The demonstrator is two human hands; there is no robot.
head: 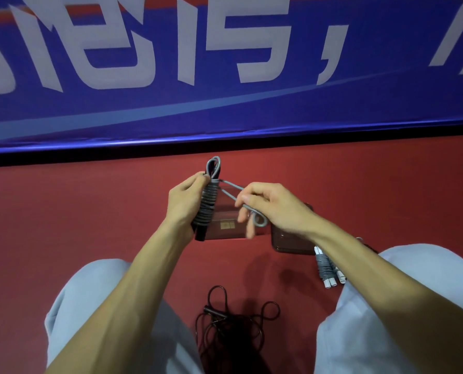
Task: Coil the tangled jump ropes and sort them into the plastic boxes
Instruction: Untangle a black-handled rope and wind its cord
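Fingers (198,182) of the left hand (186,203) are clenched around a grey rope (208,203) already wound in tight turns round its black handles, held upright above the red floor (90,211). Fingers of the right hand (276,209) pinch the loose tail of the same rope, which runs slack from the top of the bundle and ends in a small loop under the palm.

Largest first: a blue banner (225,103) with white lettering stands along the far edge of the floor. The person's two knees in pale trousers (95,306) frame the bottom of the view. Two clear plastic boxes lie on the floor under the hands: one (225,228) just beside the bundle, a second (287,241) to its right, partly hidden by the right wrist. Between the knees lies one tangled black rope (233,327). Beside the right knee lies one finished coil (326,268), grey cord round white handles.

So three ropes show: one coiled, one in hand, one untouched. The cord looks light, thin and springy, likely smooth enough to slip, so the turns would probably loosen if let go. Best held at the stiff handles, with the tail kept taut.
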